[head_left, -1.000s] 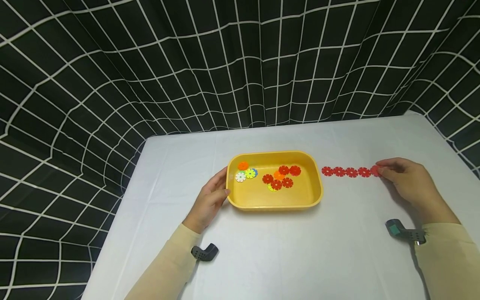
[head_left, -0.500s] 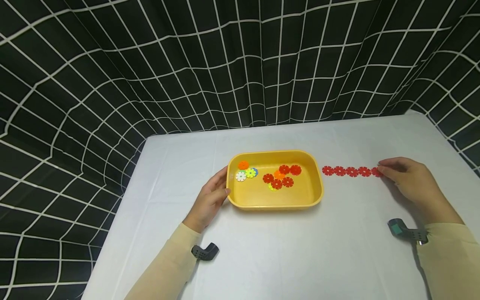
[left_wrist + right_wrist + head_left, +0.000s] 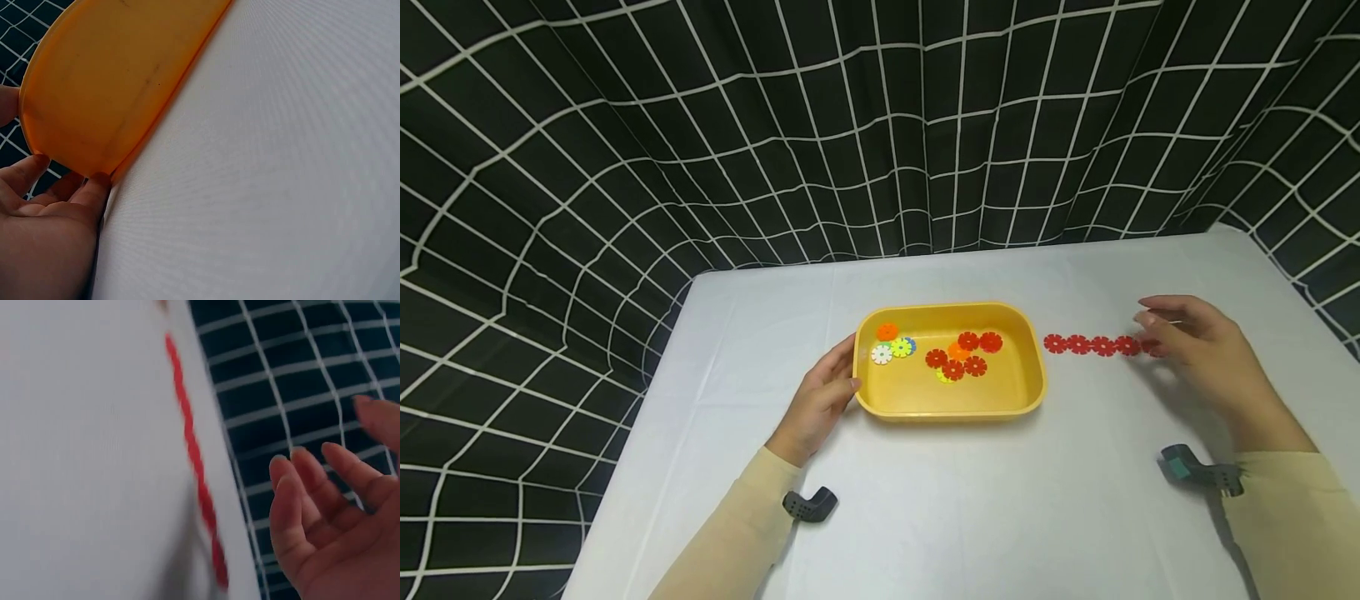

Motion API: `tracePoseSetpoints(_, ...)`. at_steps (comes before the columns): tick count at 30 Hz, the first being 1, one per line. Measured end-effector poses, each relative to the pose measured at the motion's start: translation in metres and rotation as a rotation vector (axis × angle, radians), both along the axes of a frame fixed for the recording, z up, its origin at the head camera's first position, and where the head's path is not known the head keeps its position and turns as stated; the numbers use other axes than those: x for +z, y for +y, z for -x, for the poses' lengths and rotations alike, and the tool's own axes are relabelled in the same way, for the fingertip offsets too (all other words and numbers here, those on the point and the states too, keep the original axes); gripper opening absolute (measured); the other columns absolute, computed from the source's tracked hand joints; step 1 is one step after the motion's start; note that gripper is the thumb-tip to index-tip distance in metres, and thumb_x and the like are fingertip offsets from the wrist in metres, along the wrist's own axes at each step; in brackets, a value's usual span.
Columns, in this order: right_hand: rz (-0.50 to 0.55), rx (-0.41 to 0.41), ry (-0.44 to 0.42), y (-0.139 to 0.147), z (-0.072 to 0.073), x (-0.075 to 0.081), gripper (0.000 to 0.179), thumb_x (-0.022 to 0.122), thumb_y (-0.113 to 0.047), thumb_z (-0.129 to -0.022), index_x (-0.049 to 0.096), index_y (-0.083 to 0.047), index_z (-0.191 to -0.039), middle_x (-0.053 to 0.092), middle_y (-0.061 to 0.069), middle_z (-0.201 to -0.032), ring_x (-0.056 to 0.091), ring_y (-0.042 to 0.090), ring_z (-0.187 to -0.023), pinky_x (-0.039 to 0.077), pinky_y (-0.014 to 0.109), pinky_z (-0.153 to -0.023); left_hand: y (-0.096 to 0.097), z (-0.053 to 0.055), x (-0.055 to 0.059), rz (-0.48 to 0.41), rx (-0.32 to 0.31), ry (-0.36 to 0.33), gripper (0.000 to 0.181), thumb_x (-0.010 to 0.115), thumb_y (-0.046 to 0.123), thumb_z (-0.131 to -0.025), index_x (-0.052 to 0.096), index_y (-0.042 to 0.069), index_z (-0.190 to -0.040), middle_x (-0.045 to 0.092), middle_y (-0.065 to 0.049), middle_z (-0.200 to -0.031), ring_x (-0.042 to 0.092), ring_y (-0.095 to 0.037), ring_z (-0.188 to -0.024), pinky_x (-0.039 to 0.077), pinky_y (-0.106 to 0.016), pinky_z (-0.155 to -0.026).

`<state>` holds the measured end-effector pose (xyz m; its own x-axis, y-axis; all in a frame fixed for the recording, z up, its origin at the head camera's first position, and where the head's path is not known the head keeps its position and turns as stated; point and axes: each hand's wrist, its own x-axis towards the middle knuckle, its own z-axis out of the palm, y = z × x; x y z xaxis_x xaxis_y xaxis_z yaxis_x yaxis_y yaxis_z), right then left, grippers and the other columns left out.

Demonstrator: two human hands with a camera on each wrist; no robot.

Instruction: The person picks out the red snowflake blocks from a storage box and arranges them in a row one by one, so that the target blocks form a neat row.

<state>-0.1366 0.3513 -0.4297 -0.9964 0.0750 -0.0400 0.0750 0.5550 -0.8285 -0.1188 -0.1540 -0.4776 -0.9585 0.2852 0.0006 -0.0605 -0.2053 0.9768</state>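
My left hand [image 3: 814,406] grips the left end of a shallow yellow plastic tray [image 3: 951,415], thumb at the rim and fingers at the outer wall. In the left wrist view, the fingertips [image 3: 97,180] touch the tray's wall [image 3: 125,81]. Inside the tray lie several notched snowflake discs, among them dark red discs [image 3: 975,366], an orange disc [image 3: 887,332] and a white disc [image 3: 882,354]. Right of the tray, a row of red snowflake discs [image 3: 1102,346] lies flat on the cloth. Above its right end, my right hand [image 3: 1213,358] hovers with loose fingers, holding nothing.
A white cloth [image 3: 970,517] covers the table. Behind and at the sides hangs a black curtain [image 3: 880,125] with a white grid. Dark wrist devices sit on both forearms, the left one [image 3: 810,505] and the right one [image 3: 1198,472].
The right hand has released the last red disc of the row and lifted slightly away, its fingers parting. The left hand and the tray have stayed in place.
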Motion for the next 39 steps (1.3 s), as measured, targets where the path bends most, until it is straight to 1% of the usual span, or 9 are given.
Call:
tracePoseSetpoints(3,0.092,0.077,0.045,-0.015,-0.001,0.007,0.048,0.059,-0.038,-0.113,0.055,-0.013,-0.154,0.069,-0.009,-0.126,0.07,0.004,-0.104,0.058,0.015,-0.082,-0.001,0.0,0.0,0.005,-0.003,-0.002,0.066,0.05,-0.008,-0.105,0.038,0.007,-0.168,0.041,-0.005,-0.171,0.039,-0.023,-0.156,0.04,-0.035,-0.121)
tracePoseSetpoints(6,0.132,0.137,0.052,-0.036,-0.002,0.014,0.046,0.055,-0.038,-0.115,0.056,-0.015,-0.154,0.069,-0.012,-0.127,0.071,0.01,-0.109,0.06,0.019,-0.086,-0.001,0.0,0.0,0.007,-0.006,0.002,0.067,0.05,-0.008,-0.104,0.038,0.006,-0.168,0.04,-0.006,-0.171,0.038,-0.023,-0.156,0.039,-0.035,-0.122)
tracePoseSetpoints(10,0.187,0.231,0.086,-0.065,-0.004,0.021,0.044,0.053,-0.034,-0.116,0.057,-0.011,-0.154,0.07,0.0,-0.131,0.074,0.019,-0.111,0.06,0.022,-0.09,-0.001,-0.001,0.001,-0.007,-0.01,0.005,0.067,0.05,-0.009,-0.104,0.038,0.005,-0.168,0.04,-0.008,-0.171,0.038,-0.025,-0.156,0.04,-0.036,-0.122)
tracePoseSetpoints(15,0.221,0.326,0.095,-0.1,-0.006,0.029,0.046,0.052,-0.033,-0.117,0.056,-0.006,-0.154,0.066,0.014,-0.137,0.072,0.02,-0.114,0.06,0.023,-0.092,0.0,-0.001,0.002,-0.009,-0.004,0.003,0.067,0.05,-0.009,-0.104,0.038,0.006,-0.168,0.04,-0.006,-0.171,0.038,-0.024,-0.156,0.04,-0.036,-0.121)
tracePoseSetpoints(19,0.213,0.36,0.052,-0.126,-0.002,0.034,0.049,0.053,-0.038,-0.116,0.056,-0.009,-0.154,0.065,0.012,-0.142,0.068,0.023,-0.119,0.06,0.026,-0.095,0.0,0.0,0.001,-0.012,0.001,0.002,0.068,0.05,-0.009,-0.103,0.038,0.005,-0.168,0.039,-0.007,-0.171,0.038,-0.025,-0.156,0.041,-0.036,-0.121)
tracePoseSetpoints(25,0.28,0.427,0.027,-0.156,0.01,0.033,0.045,0.058,-0.033,-0.114,0.058,-0.007,-0.15,0.064,0.013,-0.143,0.063,0.04,-0.128,0.061,0.043,-0.101,-0.001,0.001,0.0,-0.009,-0.006,0.015,0.069,0.05,-0.008,-0.102,0.037,0.003,-0.168,0.038,-0.011,-0.172,0.038,-0.027,-0.156,0.04,-0.037,-0.121)
tracePoseSetpoints(30,0.285,0.46,-0.027,-0.178,0.023,0.028,0.049,0.064,-0.034,-0.111,0.058,-0.005,-0.15,0.062,0.016,-0.144,0.063,0.039,-0.129,0.057,0.055,-0.106,-0.001,0.002,-0.001,-0.007,-0.01,0.022,0.068,0.05,-0.009,-0.102,0.037,0.004,-0.168,0.039,-0.011,-0.171,0.039,-0.028,-0.156,0.04,-0.038,-0.122)
tracePoseSetpoints(36,0.205,0.48,-0.031,-0.198,0.035,0.026,0.054,0.073,-0.036,-0.106,0.059,-0.007,-0.149,0.064,0.009,-0.14,0.061,0.032,-0.125,0.056,0.051,-0.106,-0.001,0.001,-0.001,0.006,-0.014,0.021,0.068,0.05,-0.007,-0.102,0.039,0.007,-0.168,0.041,-0.009,-0.17,0.042,-0.027,-0.154,0.042,-0.037,-0.121)
tracePoseSetpoints(39,0.198,0.49,-0.025,-0.204,0.04,0.025,0.055,0.078,-0.035,-0.103,0.061,-0.01,-0.148,0.066,0.006,-0.14,0.062,0.03,-0.123,0.056,0.049,-0.105,-0.001,0.001,-0.001,0.006,-0.009,0.018,0.067,0.05,-0.008,-0.103,0.039,0.007,-0.168,0.041,-0.008,-0.17,0.041,-0.026,-0.154,0.041,-0.037,-0.121)
